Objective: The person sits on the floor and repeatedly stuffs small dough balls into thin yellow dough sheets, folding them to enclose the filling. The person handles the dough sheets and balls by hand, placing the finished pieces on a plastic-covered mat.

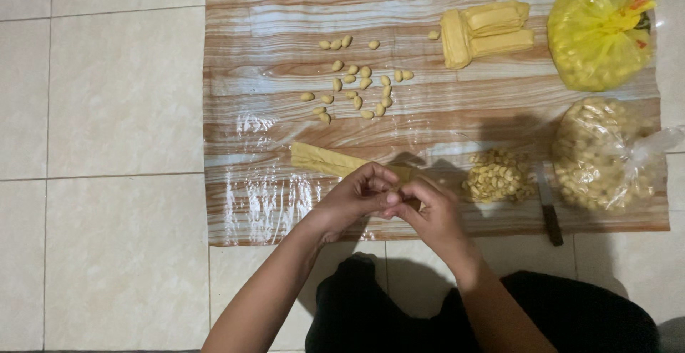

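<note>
My left hand (354, 197) and my right hand (427, 210) meet at the near edge of a wood-patterned plastic mat (285, 24), fingertips pinched together around a small piece of yellow dough that is mostly hidden. A long strip of yellow dough (325, 159) lies on the mat and runs under my left fingers. Several small shaped dough pieces (355, 82) are scattered farther out on the mat. Just right of my right hand sits a heap of small yellow pieces (498, 176).
A knife with a dark handle (549, 210) lies right of the heap. A clear bag of pale pieces (603, 157) and a tied yellow bag (598, 32) stand at the right. Folded dough slabs (485, 30) rest at the far side. Pale floor tiles (107, 110) surround the mat.
</note>
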